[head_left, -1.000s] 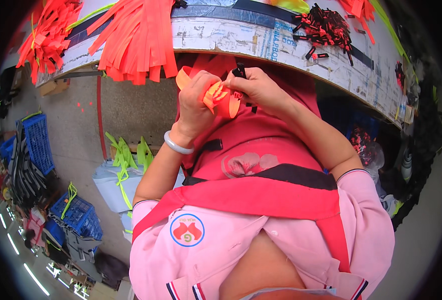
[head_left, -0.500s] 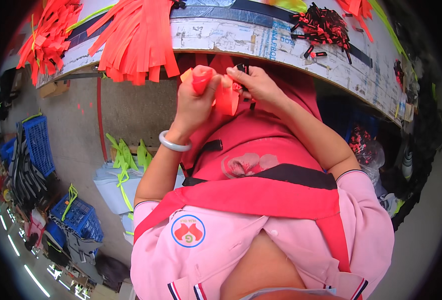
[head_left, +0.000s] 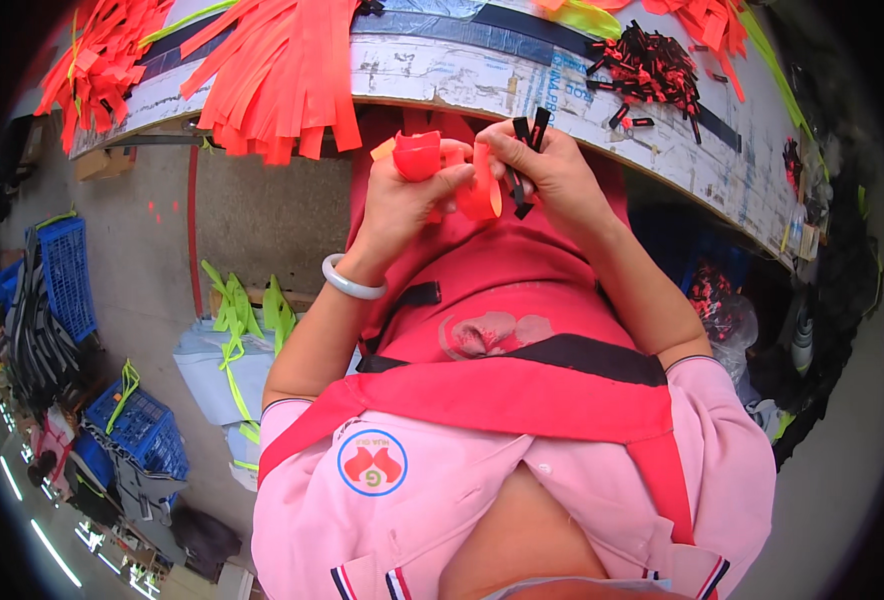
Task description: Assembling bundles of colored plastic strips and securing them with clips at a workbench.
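My left hand [head_left: 407, 200] is closed round bright orange-red fabric strips [head_left: 418, 157], which curl over the top of its fingers. From it another length of orange strip [head_left: 484, 195] bends in a loop towards my right hand [head_left: 554, 170]. My right thumb and forefinger are pinched at the upper end of that loop. Several short, narrow black strips [head_left: 519, 190] stick out above and below between the right hand's fingers. Both hands are raised in front of the red apron [head_left: 502, 265], just short of the table edge. The fingertips inside the left fist are partly hidden.
The worktable [head_left: 432, 72] spans the top. A fan of orange strips [head_left: 287, 90] hangs over its edge, with another bunch [head_left: 92, 75] further left. A heap of small black-and-red pieces [head_left: 652, 75] lies at right. Blue crates [head_left: 67, 275] stand on the floor at left.
My hands have drawn slightly apart. The orange strip now loops between them, and the black strips show more plainly in my right fingers. The whole view has shifted a little.
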Motion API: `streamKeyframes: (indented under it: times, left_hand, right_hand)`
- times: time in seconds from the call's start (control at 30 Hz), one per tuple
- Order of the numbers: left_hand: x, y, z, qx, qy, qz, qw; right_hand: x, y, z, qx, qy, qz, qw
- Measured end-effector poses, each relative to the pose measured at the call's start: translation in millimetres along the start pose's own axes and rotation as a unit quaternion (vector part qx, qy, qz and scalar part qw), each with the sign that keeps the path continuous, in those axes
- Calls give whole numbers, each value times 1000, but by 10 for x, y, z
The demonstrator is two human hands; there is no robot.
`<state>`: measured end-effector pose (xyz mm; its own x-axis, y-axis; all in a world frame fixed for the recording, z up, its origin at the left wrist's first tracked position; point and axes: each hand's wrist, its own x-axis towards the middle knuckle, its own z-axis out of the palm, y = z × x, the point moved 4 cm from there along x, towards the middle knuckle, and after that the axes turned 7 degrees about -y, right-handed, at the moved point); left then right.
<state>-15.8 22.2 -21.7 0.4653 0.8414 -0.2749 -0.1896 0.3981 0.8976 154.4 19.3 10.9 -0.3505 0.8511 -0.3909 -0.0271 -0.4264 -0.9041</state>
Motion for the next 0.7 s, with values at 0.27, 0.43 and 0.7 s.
streamKeyframes:
  times: [0.27, 0.43, 0.7]
  left_hand:
    - [-5, 62, 13, 37, 1, 30, 999]
    - [-20, 107, 45, 68, -14, 58, 996]
    - [4, 115, 21, 25, -35, 26, 999]
  right_hand:
    - [3, 21, 49, 108, -47, -7, 993]
    - [4, 34, 19, 54, -24, -3, 998]
    - [-22, -49, 45, -24, -39, -71, 996]
